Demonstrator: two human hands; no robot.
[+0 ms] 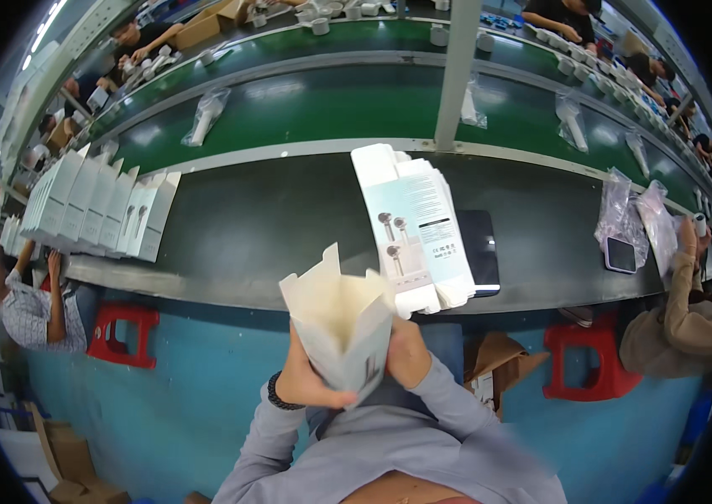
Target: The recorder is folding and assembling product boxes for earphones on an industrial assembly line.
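Raised carton: a pale, printed folding carton [341,332], held over the lap in front of the bench edge, its mouth open upward and flaps standing.
Left hand: this hand [304,371] is clamped around the carton's left side, thumb across the front.
Right hand: this hand [409,354] is pressed to the carton's right wall, so both hands grip the same box.
Carton forming: the step in hand appears to be squaring the box; the next move seems to call for steady walls and a free hand for flaps.
Flat stack: folded-flat cartons [410,231] lie on the dark bench [264,218], just beyond.
Left row: opened cartons [104,210] stand close together.
Hard to see: the carton's base and several fingertips are hidden; its front print is blurred; the dark slab [482,252] is partly covered by the stack.
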